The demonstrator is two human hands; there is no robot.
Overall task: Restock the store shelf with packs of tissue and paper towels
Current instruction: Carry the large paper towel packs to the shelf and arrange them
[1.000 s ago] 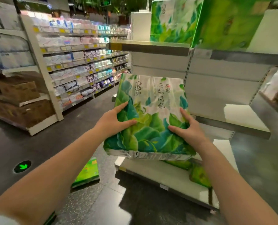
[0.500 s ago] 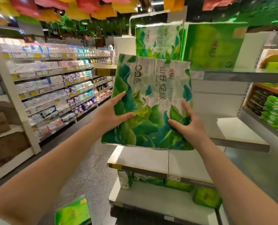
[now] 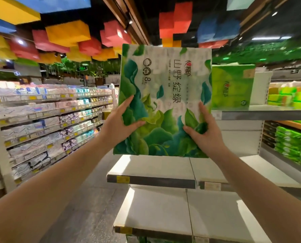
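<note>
The store has long aisle shelves [image 3: 46,120] full of packs on the left. Straight ahead is the shelf unit being filled. It has a top shelf [image 3: 262,114] and two bare white shelves [image 3: 163,167] lower down.

A green box pack [image 3: 232,86] stands on the top shelf, on its right part. The spot to the left of it looks free, but the held pack hides most of it.

The tissue pack [image 3: 163,102] is big, soft and leafy green. It is held up in the air, upright, in front of the top shelf and just left of the green box pack.

The left hand [image 3: 119,124] grips its lower left side, thumb on the front and fingers spread along the edge. The right hand [image 3: 201,132] grips the lower right side, thumb pressing into the wrap.

I think the job now is to put the pack on the top shelf. To do it well, lift the bottom edge over the shelf lip first. Keep the pack straight. Slide it back, snug beside the green one, words facing out. Hold both sides until it stands by itself, because it could tip forward.
</note>
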